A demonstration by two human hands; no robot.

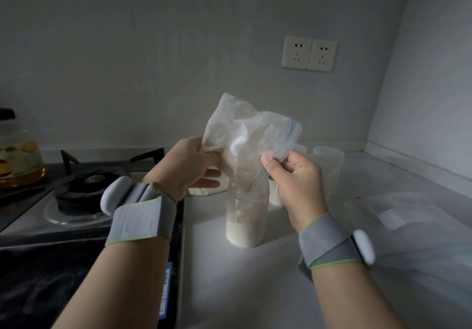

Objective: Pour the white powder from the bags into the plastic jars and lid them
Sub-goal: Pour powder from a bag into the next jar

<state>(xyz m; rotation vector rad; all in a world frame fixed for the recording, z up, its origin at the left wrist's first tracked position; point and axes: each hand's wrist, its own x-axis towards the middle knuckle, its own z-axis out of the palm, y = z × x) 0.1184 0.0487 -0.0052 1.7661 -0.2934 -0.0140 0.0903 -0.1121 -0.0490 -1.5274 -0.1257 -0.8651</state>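
A clear zip bag [242, 134] with white powder is held tipped over a clear plastic jar [247, 222] on the white counter, its blue-striped mouth reaching down into the jar's opening. The jar holds white powder in roughly its lower third. My left hand [190, 167] grips the bag's left side. My right hand [293, 183] pinches the zip edge on the right. Behind my right hand stand two more plastic jars [329, 167], partly hidden, and another one [275, 195] with powder. A flat white bag of powder [204, 190] lies behind my left hand.
A gas stove [84, 193] with a black burner sits to the left, a glass kettle [18, 160] at the far left edge. Empty clear bags [408, 216] lie on the counter at right. Two wall sockets [309, 52] are on the back wall.
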